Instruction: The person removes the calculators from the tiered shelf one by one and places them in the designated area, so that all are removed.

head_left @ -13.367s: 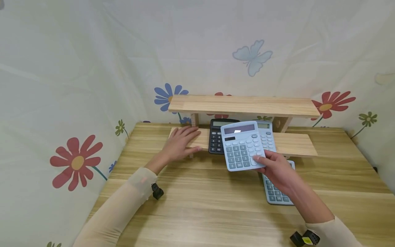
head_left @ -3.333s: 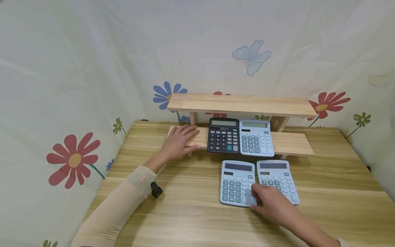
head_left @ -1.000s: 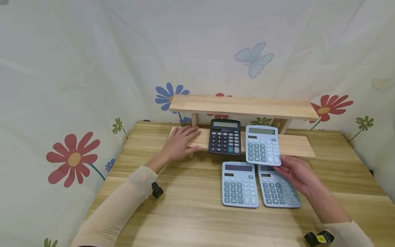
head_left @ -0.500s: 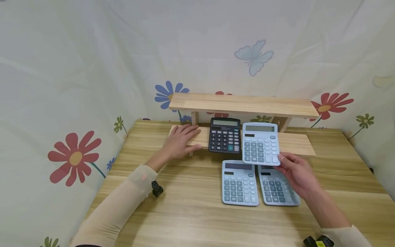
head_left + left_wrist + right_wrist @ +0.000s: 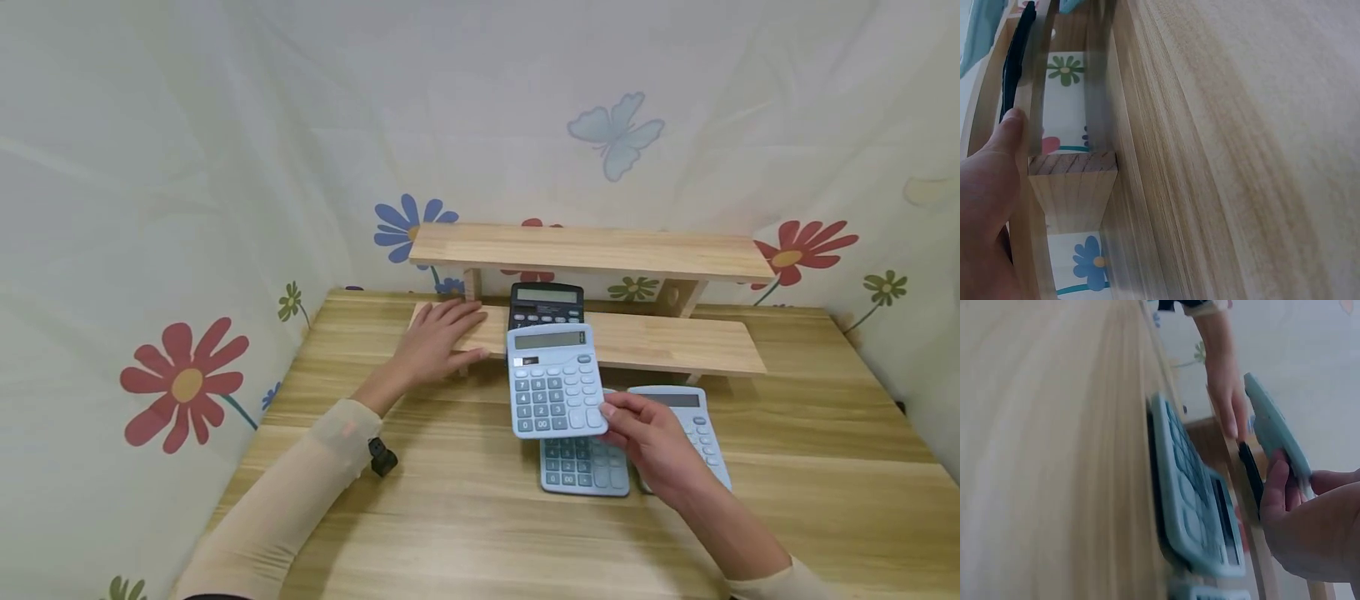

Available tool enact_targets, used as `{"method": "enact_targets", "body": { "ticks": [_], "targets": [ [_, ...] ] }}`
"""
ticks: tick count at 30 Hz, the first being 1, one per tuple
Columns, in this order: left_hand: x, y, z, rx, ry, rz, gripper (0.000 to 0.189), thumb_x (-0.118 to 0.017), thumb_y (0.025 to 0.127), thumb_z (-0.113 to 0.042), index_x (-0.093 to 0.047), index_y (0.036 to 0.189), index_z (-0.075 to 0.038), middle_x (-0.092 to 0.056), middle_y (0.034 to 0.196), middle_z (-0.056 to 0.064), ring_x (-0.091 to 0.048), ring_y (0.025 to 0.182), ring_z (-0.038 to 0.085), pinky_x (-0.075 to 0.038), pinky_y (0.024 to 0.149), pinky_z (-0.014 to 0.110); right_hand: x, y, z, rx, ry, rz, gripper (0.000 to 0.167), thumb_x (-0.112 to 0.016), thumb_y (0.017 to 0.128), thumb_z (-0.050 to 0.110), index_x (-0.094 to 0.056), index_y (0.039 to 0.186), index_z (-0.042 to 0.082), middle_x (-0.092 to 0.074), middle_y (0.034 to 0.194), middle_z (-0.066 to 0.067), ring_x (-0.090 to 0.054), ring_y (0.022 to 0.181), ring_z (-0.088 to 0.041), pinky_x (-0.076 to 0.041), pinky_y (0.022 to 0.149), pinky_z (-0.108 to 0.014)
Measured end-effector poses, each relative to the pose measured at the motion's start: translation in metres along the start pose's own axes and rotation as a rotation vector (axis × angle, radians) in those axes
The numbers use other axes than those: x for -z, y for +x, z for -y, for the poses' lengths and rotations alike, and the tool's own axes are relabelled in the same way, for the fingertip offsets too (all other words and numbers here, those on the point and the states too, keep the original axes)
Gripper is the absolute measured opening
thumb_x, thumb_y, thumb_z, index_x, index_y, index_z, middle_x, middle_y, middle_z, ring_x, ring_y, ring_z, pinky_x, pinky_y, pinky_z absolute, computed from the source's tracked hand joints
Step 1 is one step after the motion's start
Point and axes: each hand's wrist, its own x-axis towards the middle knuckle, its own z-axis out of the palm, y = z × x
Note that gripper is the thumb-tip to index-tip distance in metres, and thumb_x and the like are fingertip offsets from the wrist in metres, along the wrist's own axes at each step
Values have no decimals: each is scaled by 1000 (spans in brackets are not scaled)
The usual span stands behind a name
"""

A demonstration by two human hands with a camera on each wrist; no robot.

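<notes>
My right hand (image 5: 660, 446) pinches a light blue calculator (image 5: 555, 379) by its lower right corner, thumb on the face. It is raised in front of the lower shelf board, overlapping a black calculator (image 5: 546, 298) that leans there. In the right wrist view, the held calculator (image 5: 1277, 428) shows edge-on, fingers behind it. Two more light blue calculators lie on the table: a left one (image 5: 588, 477), partly covered by the held one, and a right one (image 5: 711, 433), partly behind my hand. My left hand (image 5: 435, 343) rests, fingers extended, on the lower board's left end.
A two-tier wooden rack stands at the back of the table (image 5: 450, 517), with an upper board (image 5: 592, 250) above the lower board (image 5: 675, 343). A printed flower curtain (image 5: 487, 108) hangs close behind and along the left.
Earlier, the right hand set a light blue calculator on the table, then took another off the lower board. That one has now moved left, before the black calculator. The left hand stayed put.
</notes>
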Motion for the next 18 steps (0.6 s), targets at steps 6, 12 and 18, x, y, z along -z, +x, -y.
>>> {"method": "enact_targets", "body": {
  "ticks": [6, 12, 18],
  "targets": [
    [0, 1, -1, 5, 12, -12, 75, -54, 103, -67, -45, 163, -23, -36, 171, 1, -28, 157, 33, -18, 125, 66, -23, -1, -14, -72, -56, 20, 37, -61, 108, 10, -56, 135, -14, -75, 114, -12, -72, 99, -17, -60, 96, -35],
    [-2, 1, 0, -1, 3, -20, 76, -54, 102, -68, -45, 163, -22, -36, 171, 1, -29, 157, 35, -16, 126, 65, -40, 0, -27, -100, -91, 44, 32, -64, 106, 8, -59, 129, -13, -77, 106, -12, -73, 93, -18, -61, 90, -34],
    [-3, 2, 0, -5, -15, -23, 76, -55, 102, -67, -46, 162, -22, -36, 171, 2, -28, 158, 34, -14, 127, 64, -52, -1, -36, -81, -107, 70, 29, -67, 103, 6, -61, 123, -14, -77, 101, -11, -73, 88, -17, -63, 86, -34]
  ]
}}
